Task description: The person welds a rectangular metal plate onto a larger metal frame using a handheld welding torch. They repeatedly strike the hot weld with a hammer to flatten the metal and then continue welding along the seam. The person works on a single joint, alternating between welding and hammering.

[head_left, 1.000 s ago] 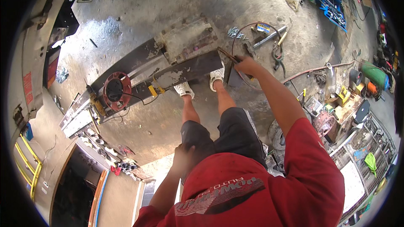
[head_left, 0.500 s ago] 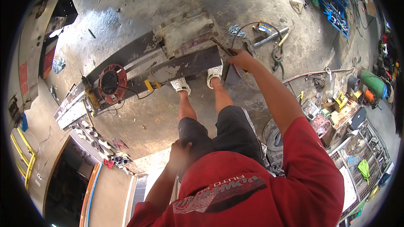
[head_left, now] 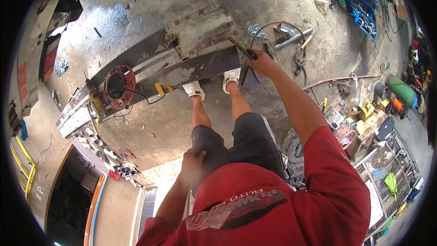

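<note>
My right hand (head_left: 263,63) is closed around a long, narrow dark tool (head_left: 241,48); its exact kind is not clear. The tool's tip points up and left, over the right end of a long black metal beam (head_left: 200,69) with worn, peeling paint. A pale, scuffed plate (head_left: 202,29) is joined to the beam's far side, with bolts along its edges. At the left thigh of my dark shorts, my left hand (head_left: 193,160) hangs with its fingers loosely apart, holding nothing that I can see.
A red cable reel (head_left: 119,86) and a yellow drill (head_left: 94,98) rest on the beam's left part. Hoses (head_left: 300,59), a metal tube (head_left: 293,39) and loose bolts (head_left: 256,30) lie on the floor to the right. Farther off are a blue tool tray (head_left: 363,18) and a green gas cylinder (head_left: 400,91).
The view has shifted slightly. My right hand keeps its grip on the dark tool, whose tip stays near the beam's right end. My left hand remains by the thigh.
</note>
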